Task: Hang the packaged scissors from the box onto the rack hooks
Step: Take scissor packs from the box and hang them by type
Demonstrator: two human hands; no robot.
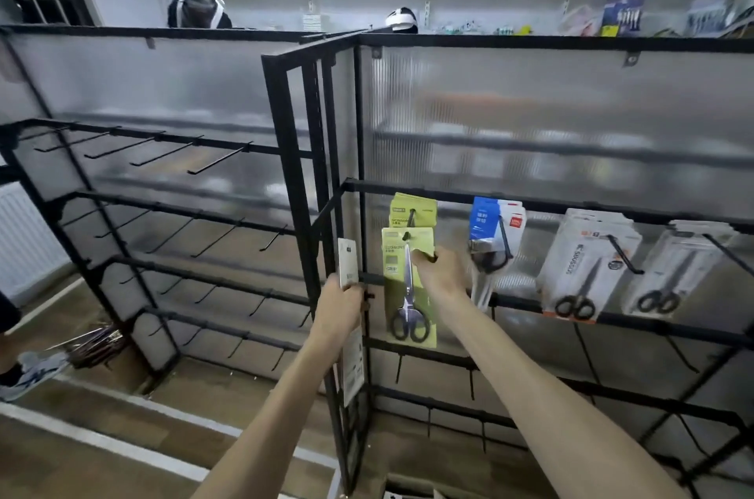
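A green-carded pack of scissors (408,286) hangs at the tip of a rack hook (411,218), in front of other green packs (412,211) on the same hook. My right hand (438,270) pinches its upper right edge. My left hand (340,309) grips another pack of scissors (349,266), held edge-on and upright just left of the rack's black post. The box is not in view.
The right black rack (530,196) carries blue and white packs (495,237) and two white scissor packs (587,262) on further hooks. The left rack (163,209) has rows of bare hooks. Two people's heads show behind the racks. A shoe sits at the lower left.
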